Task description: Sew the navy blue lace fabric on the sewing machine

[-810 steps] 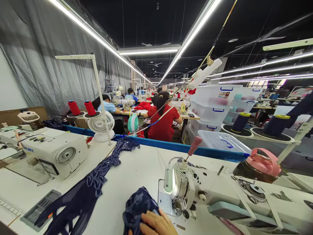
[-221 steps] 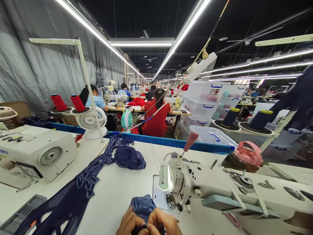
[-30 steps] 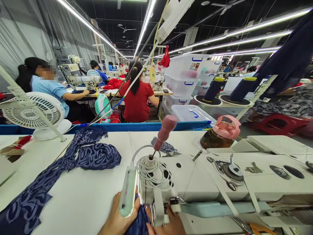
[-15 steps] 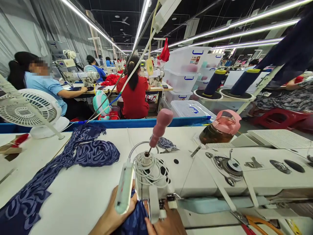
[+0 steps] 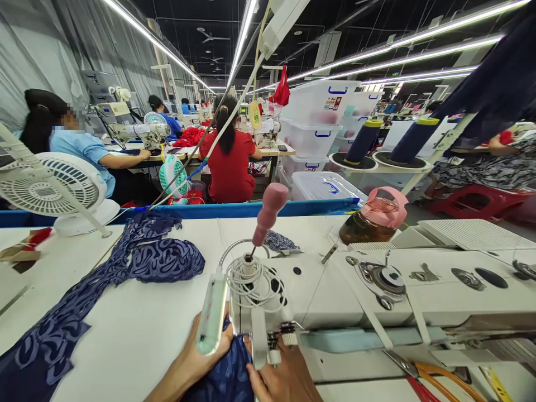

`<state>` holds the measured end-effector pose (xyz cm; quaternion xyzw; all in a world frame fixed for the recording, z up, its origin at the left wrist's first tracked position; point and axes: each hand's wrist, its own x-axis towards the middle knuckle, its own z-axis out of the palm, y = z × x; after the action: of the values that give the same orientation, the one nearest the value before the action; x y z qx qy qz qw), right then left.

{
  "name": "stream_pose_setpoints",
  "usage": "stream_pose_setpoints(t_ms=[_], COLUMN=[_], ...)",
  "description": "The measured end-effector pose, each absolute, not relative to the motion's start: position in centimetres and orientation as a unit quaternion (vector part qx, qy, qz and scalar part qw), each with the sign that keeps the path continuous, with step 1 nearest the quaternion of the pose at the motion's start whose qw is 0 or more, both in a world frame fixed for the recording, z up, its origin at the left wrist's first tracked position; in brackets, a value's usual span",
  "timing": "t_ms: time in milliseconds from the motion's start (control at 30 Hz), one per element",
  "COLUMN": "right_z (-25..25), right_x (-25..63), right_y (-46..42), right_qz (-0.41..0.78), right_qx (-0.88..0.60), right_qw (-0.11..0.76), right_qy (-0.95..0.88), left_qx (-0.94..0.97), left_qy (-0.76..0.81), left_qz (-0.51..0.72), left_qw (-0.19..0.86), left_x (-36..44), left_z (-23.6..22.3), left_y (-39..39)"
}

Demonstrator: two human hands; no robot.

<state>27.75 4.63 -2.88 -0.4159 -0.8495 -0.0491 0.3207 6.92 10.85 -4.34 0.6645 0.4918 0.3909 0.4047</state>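
Observation:
Navy patterned fabric lies bunched under the head of a white sewing machine. My left hand grips its left side, the fingers closed on the cloth and partly hidden by the machine's lamp. On the other side, my right hand pinches the cloth, thumb showing in front. Its other fingers are behind the needle-bar parts, as is the needle area itself. A pink-handled screwdriver stands in the top of the machine head, with white cord coiled below.
A long strip of navy patterned fabric lies on the table at left. Orange-handled scissors rest at lower right. Behind the machine stands a pink-lidded jar, near two thread cones. A white fan is at far left.
The view has shifted slightly, so the machine and scissors appear a little farther left. Both hands stay on the fabric by the machine head, and more of the cloth shows between them.

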Motion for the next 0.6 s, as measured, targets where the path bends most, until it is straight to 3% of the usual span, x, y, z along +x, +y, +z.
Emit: stream_pose_setpoints(t_ms=[600], right_z=[-2.0], right_x=[28.6], right_y=[5.8], right_qz=[-0.071], right_qx=[-0.483], right_qw=[0.400], right_qy=[-0.776], left_qx=[0.664], left_qy=[0.535], left_qz=[0.356], left_qw=[0.383], left_x=[6.9], left_z=[-4.5], left_y=[10.3])
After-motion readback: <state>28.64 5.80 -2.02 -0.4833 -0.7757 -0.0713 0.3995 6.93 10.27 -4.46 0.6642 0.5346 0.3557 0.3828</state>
